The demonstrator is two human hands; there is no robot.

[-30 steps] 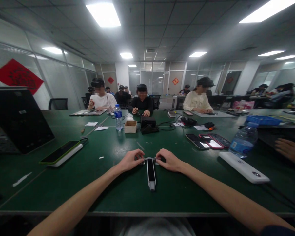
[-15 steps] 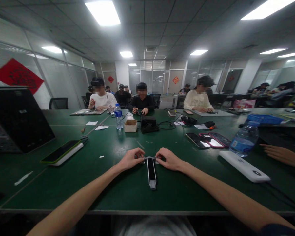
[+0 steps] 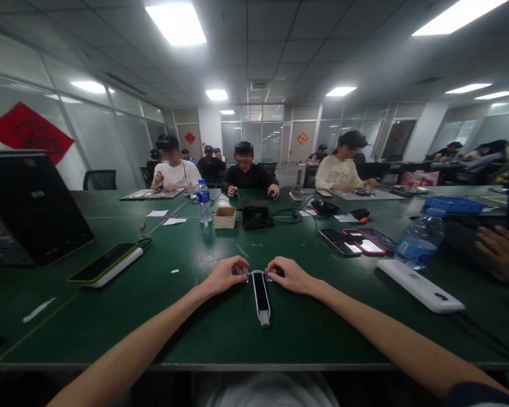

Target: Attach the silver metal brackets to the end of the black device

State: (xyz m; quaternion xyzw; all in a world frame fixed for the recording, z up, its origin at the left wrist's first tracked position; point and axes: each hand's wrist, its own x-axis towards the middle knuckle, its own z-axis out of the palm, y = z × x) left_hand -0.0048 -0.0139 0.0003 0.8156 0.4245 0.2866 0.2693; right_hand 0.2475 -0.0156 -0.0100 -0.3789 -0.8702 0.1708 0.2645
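Observation:
A slim black and silver device (image 3: 261,297) lies lengthwise on the green table (image 3: 195,333), its far end between my two hands. My left hand (image 3: 226,275) is curled, its fingertips pinched on a small metal piece at the left of that far end. My right hand (image 3: 289,274) is curled the same way on the right side of it. Both forearms rest low over the table. What exactly the fingertips grip is too small to make out.
A phone on a white power bank (image 3: 106,264) lies left, beside a dark laptop (image 3: 29,206). Right: several phones (image 3: 358,242), a water bottle (image 3: 419,240), a white bar (image 3: 419,286), a co-worker's hand (image 3: 503,252). Far side: bottle (image 3: 203,202), small box (image 3: 225,217), seated people.
My hands and the device stay where they were. The co-worker's hand at the right edge has shifted up and to the right. A person across the table has moved an arm.

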